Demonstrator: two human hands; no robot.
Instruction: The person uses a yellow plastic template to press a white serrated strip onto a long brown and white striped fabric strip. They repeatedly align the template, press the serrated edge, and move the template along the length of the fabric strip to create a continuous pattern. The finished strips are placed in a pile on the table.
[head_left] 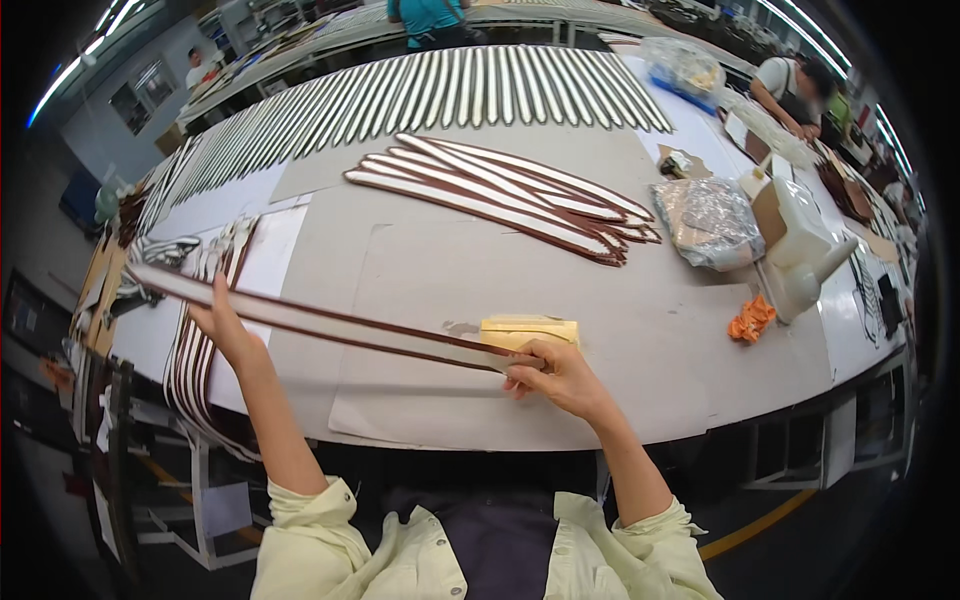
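- The brown-edged strip (370, 332) is long and flat, with a pale greyish-white middle between two dark reddish-brown borders. It slants from the left of the frame down to the lower centre, raised over the table, its far left end blurred.
- The right hand (565, 378), at the lower centre, pinches the strip's right end between thumb and fingers.
- The left hand (230, 325), left of centre, is closed around the strip near its other end, one digit lying across the front; part of the strip runs on past it.
- A yellow block (530, 328) lies just behind the right hand, partly covered by it; whether it bears print cannot be made out.
- A loose pile of similar strips (500, 200), white with brown edges, overlaps at the upper centre, several crossing at an angle.
- A row of pale strips (430, 95) lies side by side across the top of the table.
- More striped bands (190, 370) drape over the table's edge at lower left.
- Right of centre sit a clear plastic package (708, 222), a translucent white jug (798, 240) and crumpled orange material (752, 317); any lettering on the package is too unclear to read.
- Grey sheeting (640, 370) covers the middle of the table.
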